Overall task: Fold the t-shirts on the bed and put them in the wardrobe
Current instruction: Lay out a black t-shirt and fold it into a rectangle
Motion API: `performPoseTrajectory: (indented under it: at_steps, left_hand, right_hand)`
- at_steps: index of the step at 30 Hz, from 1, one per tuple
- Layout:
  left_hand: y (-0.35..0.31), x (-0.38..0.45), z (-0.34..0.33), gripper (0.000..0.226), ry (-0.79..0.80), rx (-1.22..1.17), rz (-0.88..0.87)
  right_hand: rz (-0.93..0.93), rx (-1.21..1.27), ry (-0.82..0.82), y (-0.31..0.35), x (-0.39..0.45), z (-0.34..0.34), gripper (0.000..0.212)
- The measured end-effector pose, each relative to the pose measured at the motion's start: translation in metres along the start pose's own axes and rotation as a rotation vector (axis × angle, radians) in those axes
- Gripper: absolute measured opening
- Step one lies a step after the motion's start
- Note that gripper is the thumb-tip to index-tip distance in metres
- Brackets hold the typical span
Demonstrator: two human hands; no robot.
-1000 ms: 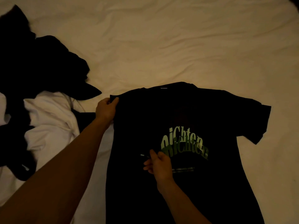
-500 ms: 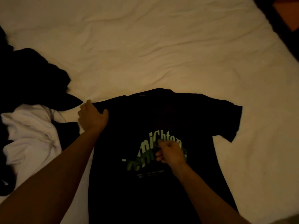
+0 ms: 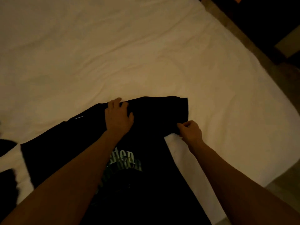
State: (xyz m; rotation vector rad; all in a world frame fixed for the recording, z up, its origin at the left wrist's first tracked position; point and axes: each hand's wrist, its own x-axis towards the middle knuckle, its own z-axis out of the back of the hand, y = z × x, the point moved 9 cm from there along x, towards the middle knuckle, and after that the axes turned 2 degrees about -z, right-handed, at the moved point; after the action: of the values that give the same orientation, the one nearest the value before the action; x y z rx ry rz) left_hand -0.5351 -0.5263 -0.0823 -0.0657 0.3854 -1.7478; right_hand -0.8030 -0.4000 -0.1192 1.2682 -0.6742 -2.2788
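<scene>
**Right sleeve pinched, fold line runs under left palm**

Black cotton t-shirt with green lettering point(image 3: 151, 184) lies face-up on the wrinkled cream bed sheet point(image 3: 146, 54), collar toward the far side, hem toward the camera and out of frame at the bottom. Long axis runs roughly near-to-far, tilted a bit to the right at the top.

Left hand point(image 3: 117, 116) lies flat on the shoulder area near the collar, fingers spread and straight, pressing cloth down. It isn't gripping anything.

Right hand point(image 3: 190, 131) is at the lower corner of the right short sleeve point(image 3: 170, 111), thumb and forefinger pinching the sleeve hem, other fingers curled in. The sleeve sticks out to the right of the body, past the left hand, its cuff edge toward the far right.

Key relation: the pinched sleeve lies to the right of the pressing left hand, and the shirt body lies to the left of and nearer than the right hand. So the likely next move is to carry the sleeve leftward across the chest, with the left palm as anchor. The right hand is the nearer one for that; the left would have to let go of its hold-down.

More dark clothes point(image 3: 7, 184) sit at the left edge, too dark to tell apart. The wardrobe isn't in view. Judged early in the task: first fold of this shirt not yet made.
</scene>
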Motion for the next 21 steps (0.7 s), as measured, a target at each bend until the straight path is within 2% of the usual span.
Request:
performPoseTrajectory:
  at_steps: [2,4,5,7,11,13,15,18,21]
  left_hand:
    - [-0.038,0.016,-0.022,0.050,0.085,-0.003,-0.083]
    - [-0.075,0.031,-0.038,0.054,0.115,0.011,-0.189]
    - [-0.095,0.038,-0.044,0.057,0.114,0.028,-0.257]
    - [-0.134,0.051,-0.062,0.063,0.153,0.077,-0.389]
    - [-0.180,0.081,-0.096,0.067,0.303,0.315,-0.533]
    - [-0.189,0.099,-0.099,0.060,0.335,0.332,-0.511]
    - [-0.197,0.112,-0.102,0.044,0.414,0.207,-0.457]
    - [-0.206,0.121,-0.104,0.020,0.545,-0.101,-0.350]
    - [-0.208,0.127,-0.092,0.012,0.518,-0.364,-0.237]
  right_hand:
    - [-0.021,-0.007,-0.076,-0.009,0.008,0.010,0.033]
    - [-0.128,0.053,-0.103,-0.026,0.012,0.010,0.052]
    - [-0.180,0.116,-0.069,-0.035,0.015,0.003,0.052]
    - [-0.195,0.242,-0.002,-0.046,0.021,-0.010,0.032]
    - [-0.171,0.255,0.029,-0.052,0.027,-0.020,0.036]
    - [-0.115,0.313,0.020,-0.045,0.030,-0.018,0.022]
    - [-0.100,0.387,0.021,-0.040,0.034,-0.012,0.007]
    - [-0.097,0.536,0.022,-0.038,0.034,0.003,0.010]
    - [-0.122,0.617,-0.002,-0.049,0.033,0.018,0.013]
